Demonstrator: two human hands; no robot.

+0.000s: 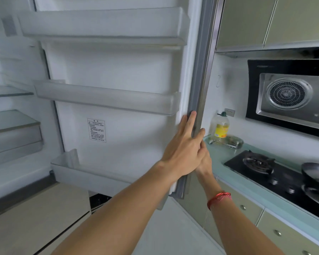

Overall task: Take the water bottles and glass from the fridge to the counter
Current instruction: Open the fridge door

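Note:
The fridge door [118, 70] stands open in front of me, and its three door shelves [107, 100] are empty. No water bottle or glass is in view. My left hand [182, 146] lies on the door's grey outer edge [201, 80], fingers stretched up the inner side and thumb hooked round the edge. My right hand [204, 161], with a red string on its wrist, grips the same edge just below and behind the left hand, which partly hides it. The fridge interior [11, 116] at the far left shows only bare glass shelves.
To the right runs a pale green counter [247, 183] with a black gas hob [265, 168], a pan [316, 172], a yellow oil bottle [221, 127] and a metal dish [234, 141]. An extractor hood [291, 94] and wall cabinets hang above. Drawers sit below the counter.

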